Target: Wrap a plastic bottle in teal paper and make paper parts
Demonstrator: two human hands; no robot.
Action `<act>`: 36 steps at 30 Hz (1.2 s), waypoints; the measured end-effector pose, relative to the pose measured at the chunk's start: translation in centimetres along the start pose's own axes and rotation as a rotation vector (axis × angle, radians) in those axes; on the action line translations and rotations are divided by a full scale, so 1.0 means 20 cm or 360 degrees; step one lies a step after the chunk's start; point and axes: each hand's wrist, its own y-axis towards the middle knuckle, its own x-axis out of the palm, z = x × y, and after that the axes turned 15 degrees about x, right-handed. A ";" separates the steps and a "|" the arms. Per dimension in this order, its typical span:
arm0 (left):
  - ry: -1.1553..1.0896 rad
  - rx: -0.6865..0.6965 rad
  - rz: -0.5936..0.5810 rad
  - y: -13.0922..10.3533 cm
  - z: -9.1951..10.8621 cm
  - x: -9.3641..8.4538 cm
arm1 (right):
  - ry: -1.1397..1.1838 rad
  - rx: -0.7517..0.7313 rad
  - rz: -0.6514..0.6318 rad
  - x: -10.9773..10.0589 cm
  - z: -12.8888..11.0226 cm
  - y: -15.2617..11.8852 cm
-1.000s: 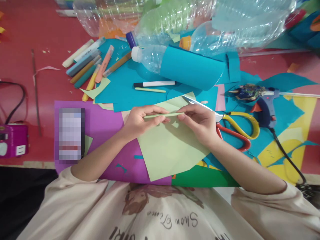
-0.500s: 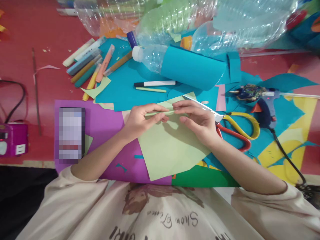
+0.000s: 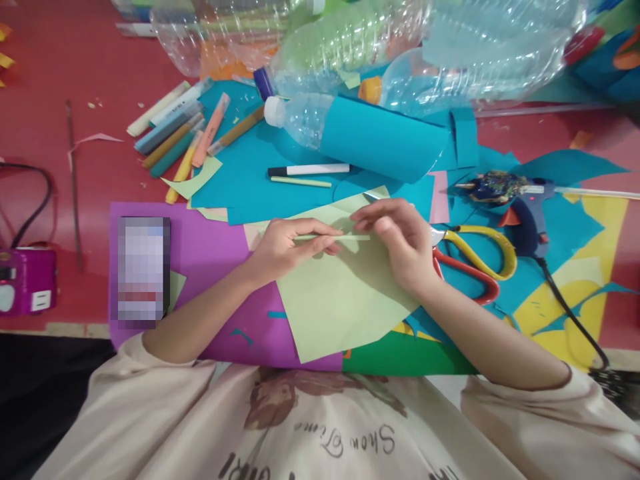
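Observation:
Between the thumb and fingers of my left hand (image 3: 295,247) is a thin pale-green rolled paper stick (image 3: 356,237), its right end poking out free. My right hand (image 3: 400,240) is just right of that end, thumb and fingers apart, with nothing visible in it. Both hands are over a pale-green paper sheet (image 3: 340,307). Scissors (image 3: 487,257) with yellow and red handles lie by my right hand, which hides part of their blades. A second thin green stick (image 3: 301,181) rests beyond the hands, beside a black-and-white marker (image 3: 310,170).
A small bottle wrapped in blue paper (image 3: 385,137) lies beyond the hands, with larger clear plastic bottles (image 3: 350,40) behind. Several markers (image 3: 170,130) are at the left back. A glue gun (image 3: 530,207) with a cord lies at right. A phone (image 3: 143,270) rests on purple paper (image 3: 200,227).
My right hand has let go of the stick's right end and drawn slightly away to the right, its fingers parting. The stick's end now shows. My left hand keeps its hold, slightly lower.

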 end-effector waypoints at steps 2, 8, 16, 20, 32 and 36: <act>-0.0028 0.0007 0.0000 0.00 -0.01 0.01 | -0.0106 0.0027 -0.0098 0.01 -0.01 -0.01; 0.0119 0.0004 0.0086 0.00 -0.01 0.00 | -0.0236 0.0012 -0.0010 0.02 0.00 -0.02; 0.0502 0.0065 0.0166 0.04 0.03 -0.05 | -0.0142 0.0106 0.0060 0.01 0.00 -0.01; 0.0511 0.0183 0.0280 0.06 0.01 -0.10 | -0.0065 0.0106 0.0106 0.01 -0.02 -0.01; 0.1432 0.0425 0.0231 0.09 -0.05 -0.21 | -0.0720 -0.0239 0.0359 -0.13 -0.05 0.05; 0.1441 0.0648 -0.0143 0.06 -0.08 -0.12 | -0.1035 -0.0370 0.0165 -0.14 -0.05 0.07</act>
